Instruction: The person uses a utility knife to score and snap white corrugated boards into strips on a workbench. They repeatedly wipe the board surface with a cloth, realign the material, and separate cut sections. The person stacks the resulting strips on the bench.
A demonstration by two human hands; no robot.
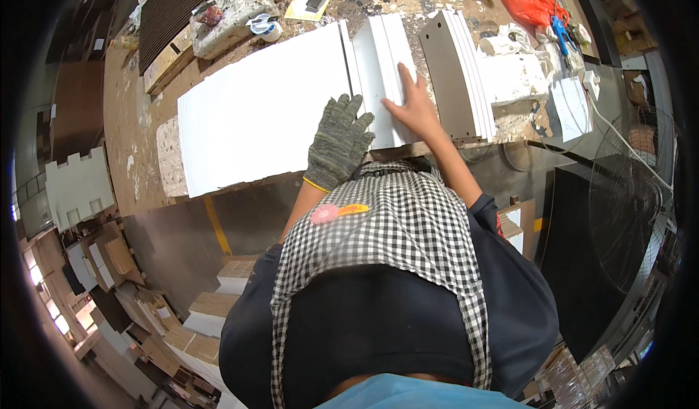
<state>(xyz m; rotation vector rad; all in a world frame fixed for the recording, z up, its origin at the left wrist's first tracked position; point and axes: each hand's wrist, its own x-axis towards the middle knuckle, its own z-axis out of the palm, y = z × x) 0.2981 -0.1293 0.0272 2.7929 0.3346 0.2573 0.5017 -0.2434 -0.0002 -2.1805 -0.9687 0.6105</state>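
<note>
A large stack of white panels [255,110] lies across the workbench, its layered edges showing at the left. Against its right end stand narrower white boards [378,52], on edge or tilted. My left hand [336,141], in a dark grey knit glove, rests with outstretched fingers where the stack meets these boards. Bare, my right hand [419,110] lies on the narrow boards, thumb and forefinger spread; its other fingers are partly hidden. Right of it is another group of boards [451,81] with a greyish face, small holes and white edges.
A paint-spattered workbench [138,139] carries everything. At its back are a white-crusted block [234,17], a small tub [268,29] and a yellow sheet [309,2]. A red plastic bag [526,0] and blue-handled tool [561,34] lie far right, near a large fan [630,205].
</note>
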